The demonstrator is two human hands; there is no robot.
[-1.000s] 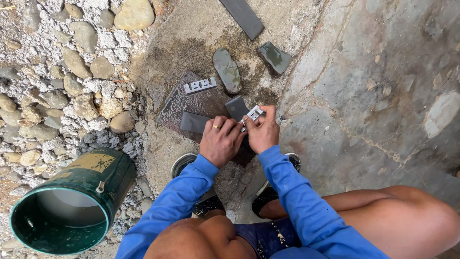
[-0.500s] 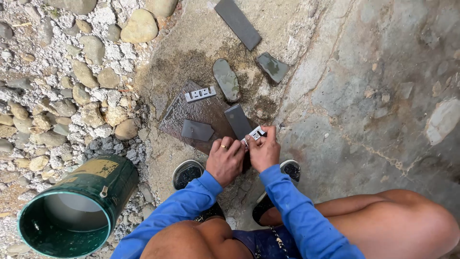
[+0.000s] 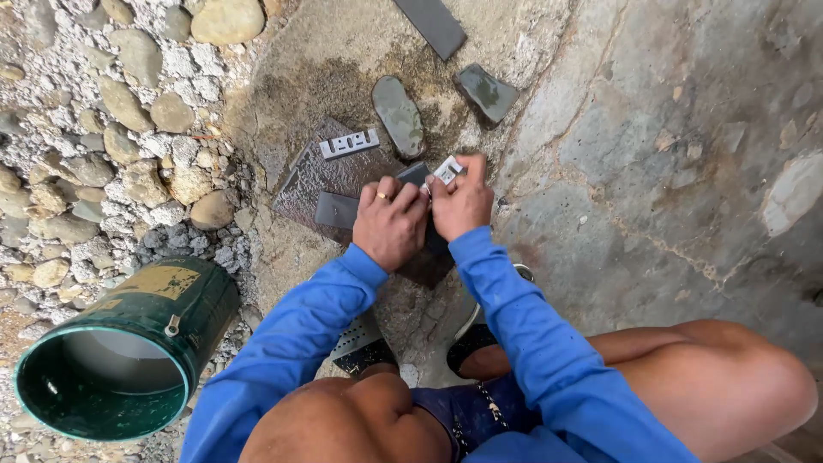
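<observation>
Your right hand [image 3: 463,201] and left hand [image 3: 390,223] press closed on a small metal blade [image 3: 446,170], holding it flat on the dark sharpening stone [image 3: 411,174] at centre. At 8 o'clock a green bucket [image 3: 129,356] lies tipped, a worn yellow rectangular label on its side. At 11 o'clock rests a second metal blade [image 3: 349,143]; at 12, an oval grey stone [image 3: 398,116].

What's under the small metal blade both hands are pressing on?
A dark rectangular sharpening stone shows beneath the metal blade. The left hand and right hand cover most of it, so the contact face and the stone's near end are hidden.
</observation>
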